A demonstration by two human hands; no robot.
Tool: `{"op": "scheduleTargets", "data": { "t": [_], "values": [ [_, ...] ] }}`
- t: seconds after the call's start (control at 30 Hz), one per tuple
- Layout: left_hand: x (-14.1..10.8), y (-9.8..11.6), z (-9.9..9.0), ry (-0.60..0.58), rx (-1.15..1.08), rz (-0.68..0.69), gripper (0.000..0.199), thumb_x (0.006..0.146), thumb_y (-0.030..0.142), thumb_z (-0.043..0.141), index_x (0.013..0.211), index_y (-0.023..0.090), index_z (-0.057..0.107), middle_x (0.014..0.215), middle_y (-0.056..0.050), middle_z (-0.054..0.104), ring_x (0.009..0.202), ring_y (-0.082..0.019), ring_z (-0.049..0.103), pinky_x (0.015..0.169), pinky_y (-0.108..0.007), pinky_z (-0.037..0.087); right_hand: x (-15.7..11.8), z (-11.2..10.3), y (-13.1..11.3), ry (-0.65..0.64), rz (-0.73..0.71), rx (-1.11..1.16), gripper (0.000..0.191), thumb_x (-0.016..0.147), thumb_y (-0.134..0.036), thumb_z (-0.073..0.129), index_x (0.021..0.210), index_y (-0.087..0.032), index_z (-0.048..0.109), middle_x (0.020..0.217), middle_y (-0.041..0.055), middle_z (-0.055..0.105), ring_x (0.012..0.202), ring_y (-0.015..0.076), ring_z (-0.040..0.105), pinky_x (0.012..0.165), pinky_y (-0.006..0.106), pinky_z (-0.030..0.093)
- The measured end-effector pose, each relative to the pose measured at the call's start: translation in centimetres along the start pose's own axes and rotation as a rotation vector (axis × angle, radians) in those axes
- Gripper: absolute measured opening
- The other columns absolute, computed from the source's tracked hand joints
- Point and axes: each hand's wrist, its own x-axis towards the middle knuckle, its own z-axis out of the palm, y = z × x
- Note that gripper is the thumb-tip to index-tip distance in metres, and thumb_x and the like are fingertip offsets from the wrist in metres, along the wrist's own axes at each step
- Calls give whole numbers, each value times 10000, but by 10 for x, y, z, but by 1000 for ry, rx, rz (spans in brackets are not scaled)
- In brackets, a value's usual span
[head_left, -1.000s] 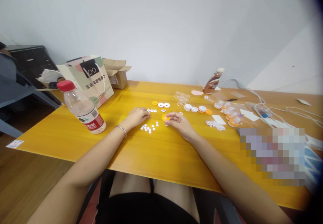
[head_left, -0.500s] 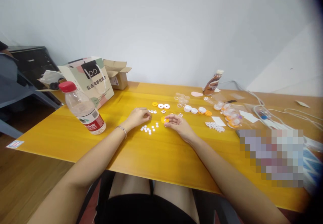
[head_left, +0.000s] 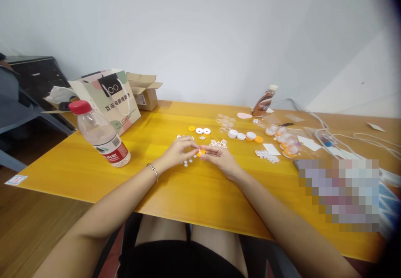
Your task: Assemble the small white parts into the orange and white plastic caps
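My right hand (head_left: 222, 159) holds a small orange round piece (head_left: 201, 153) between thumb and fingers. From the left, my left hand (head_left: 178, 151) reaches over it, thumb and finger pinched at a tiny white part on its top. Several small white discs (head_left: 186, 165) lie partly hidden under my left hand. Just behind my right hand are white openwork pieces (head_left: 218, 143). Farther back, a yellow ring (head_left: 191, 128) sits beside two white rings (head_left: 203, 131).
A red-capped water bottle (head_left: 103, 138), paper bag (head_left: 109, 98) and cardboard box (head_left: 145, 92) stand at the left. White and orange caps (head_left: 241, 136), clear plastic parts (head_left: 266, 156), a brown bottle (head_left: 265, 101) and white cables (head_left: 322, 134) are at the right.
My left hand has moved right, over the white discs, to meet the orange piece. My right hand and the piece have shifted slightly left, uncovering more openwork pieces.
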Motion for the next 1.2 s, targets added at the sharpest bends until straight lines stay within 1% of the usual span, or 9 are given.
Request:
{"op": "scheduleTargets", "data": {
  "t": [0.23, 0.57, 0.73, 0.87, 0.97, 1.0, 1.07, 1.13, 1.2],
  "values": [
    [1, 2, -2, -4, 24, -14, 177, 808, 288, 492, 807, 176, 628, 799, -40, 602, 747, -130, 533, 731, -266, 402, -1, 0, -2, 5, -5, 15, 402, 580, -284, 721, 969, -213, 652, 940, 34, 682, 869, 182, 622, 914, 390, 407],
    [-1, 1, -6, -84, 194, 92, 188, 818, 287, 478, 870, 209, 641, 904, -46, 620, 839, -142, 534, 785, -286, 336, 1, -2, 2, 10, -12, 19, 385, 592, -246, 711, 970, -211, 643, 922, 24, 677, 841, 144, 612, 914, 360, 395],
    [-1, 4, -7, -68, 146, 83, 187, 812, 278, 487, 898, 215, 641, 940, -44, 623, 878, -151, 537, 815, -303, 342, 3, -4, 4, 8, -49, 3, 388, 607, -243, 696, 989, -225, 631, 941, 26, 665, 836, 136, 603, 887, 347, 408],
    [1, 6, -4, 45, -29, -15, 200, 804, 282, 497, 920, 197, 637, 927, -59, 628, 879, -156, 549, 817, -297, 382, 1, -3, 2, 33, -54, -4, 382, 603, -252, 698, 978, -230, 632, 913, 22, 664, 820, 140, 603, 880, 353, 412],
    [3, 4, -1, 128, -190, -222, 239, 782, 314, 526, 939, 162, 622, 938, -75, 625, 862, -155, 557, 776, -276, 415, 0, -2, 0, 40, -66, -21, 370, 607, -260, 693, 972, -237, 633, 914, 20, 662, 815, 137, 599, 883, 351, 410],
    [3, 2, 0, 116, -258, -304, 255, 771, 328, 538, 939, 154, 618, 932, -74, 626, 839, -150, 562, 752, -267, 424, 0, -1, -1, 38, -74, -26, 366, 609, -265, 690, 969, -238, 633, 921, 21, 660, 819, 139, 596, 882, 351, 411],
    [3, -1, 2, 22, -429, -440, 276, 756, 352, 552, 919, 140, 616, 872, -65, 636, 761, -132, 569, 696, -247, 435, 0, -1, -1, 34, -89, -38, 362, 610, -276, 686, 965, -239, 632, 915, 20, 658, 818, 140, 593, 872, 347, 418],
    [2, -3, 4, -74, -604, -523, 275, 748, 360, 562, 882, 126, 616, 776, -50, 634, 676, -108, 565, 649, -229, 436, 0, -1, -1, 32, -98, -48, 359, 610, -283, 684, 962, -236, 631, 891, 17, 654, 803, 135, 590, 858, 337, 426],
    [1, -4, 7, -96, -720, -581, 265, 731, 349, 587, 854, 115, 612, 699, -36, 619, 616, -89, 553, 611, -211, 428, 0, -1, -1, 30, -96, -54, 354, 611, -286, 683, 958, -233, 630, 873, 13, 650, 788, 130, 589, 848, 327, 430]
  ]
}}
